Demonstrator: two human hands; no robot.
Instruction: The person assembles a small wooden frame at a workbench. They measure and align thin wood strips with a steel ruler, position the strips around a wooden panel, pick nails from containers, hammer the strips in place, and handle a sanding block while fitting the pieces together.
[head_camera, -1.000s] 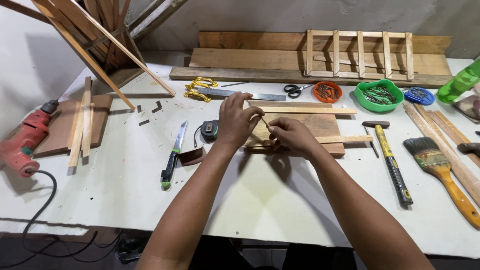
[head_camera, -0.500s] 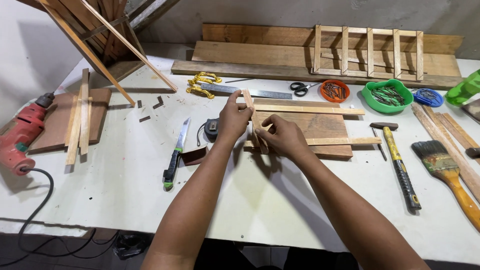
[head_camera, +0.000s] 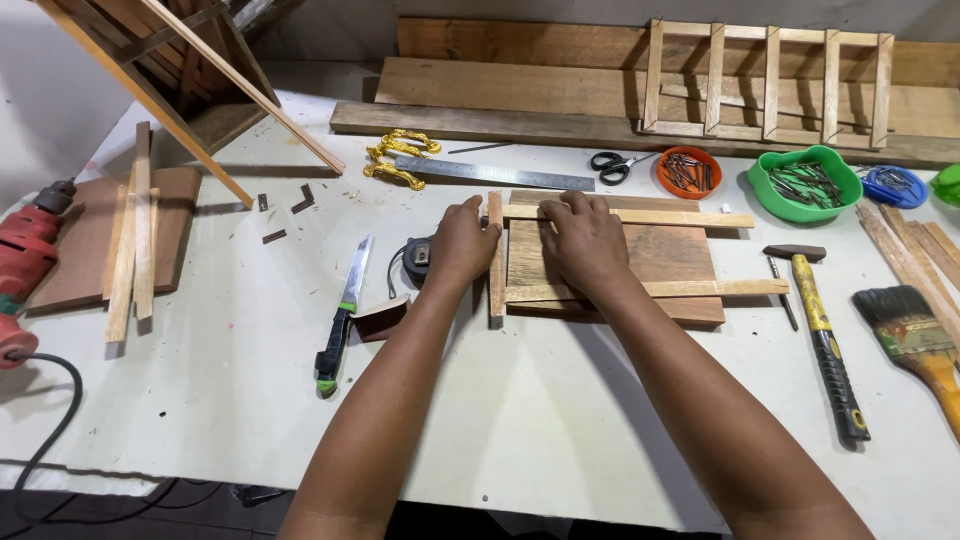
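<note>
A brown wooden board (head_camera: 670, 262) lies flat on the white table (head_camera: 520, 420). Two thin light strips cross it lengthwise, an upper strip (head_camera: 680, 217) and a lower strip (head_camera: 700, 289). A short vertical strip (head_camera: 496, 290) stands along the board's left edge. My left hand (head_camera: 460, 245) presses against that vertical strip from the left. My right hand (head_camera: 585, 240) rests flat on the board, its fingers on the upper strip's left end. A dark tape measure (head_camera: 417, 258) sits just left of my left hand.
A knife (head_camera: 340, 318) lies left of the hands, a hammer (head_camera: 822, 335) and a paintbrush (head_camera: 915, 345) to the right. Behind are a steel ruler (head_camera: 495, 172), scissors (head_camera: 612, 165), orange (head_camera: 688, 172) and green (head_camera: 805, 183) bowls of nails, a slatted frame (head_camera: 765, 82). A red drill (head_camera: 25, 250) lies far left.
Both hands have gone from gripping something between them to lying flat on the board and strips. The view has moved closer, and the vertical strip now rests against the board's left edge.
</note>
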